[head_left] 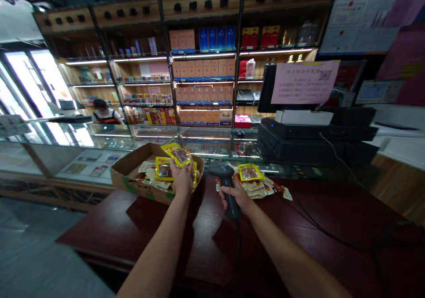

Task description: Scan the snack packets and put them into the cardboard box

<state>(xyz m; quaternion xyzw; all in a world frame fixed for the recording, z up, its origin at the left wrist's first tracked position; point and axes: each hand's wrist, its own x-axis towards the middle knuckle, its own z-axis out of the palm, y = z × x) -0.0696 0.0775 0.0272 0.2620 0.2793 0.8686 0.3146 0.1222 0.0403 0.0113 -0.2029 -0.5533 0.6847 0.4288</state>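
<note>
The left grip (182, 178) is clamped on a yellow packet (181, 154), held above a cardboard box (133, 168). A second packet (162, 169) is partly hidden behind the hand, and the print on both is too small to read. The right grip (234, 196) is clamped on a corded scanner (222, 170), with the fingers covering part of the handle. More packets (250, 183) lie on the counter (99, 231) just beside the scanner, partly obscured by it.

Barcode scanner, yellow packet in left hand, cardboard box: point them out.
Barcode scanner (219, 170), head view, on its scanning head.
Yellow snack packet (181, 154), head view, on its clear window.
Cardboard box (128, 178), head view, on its near wall.
</note>
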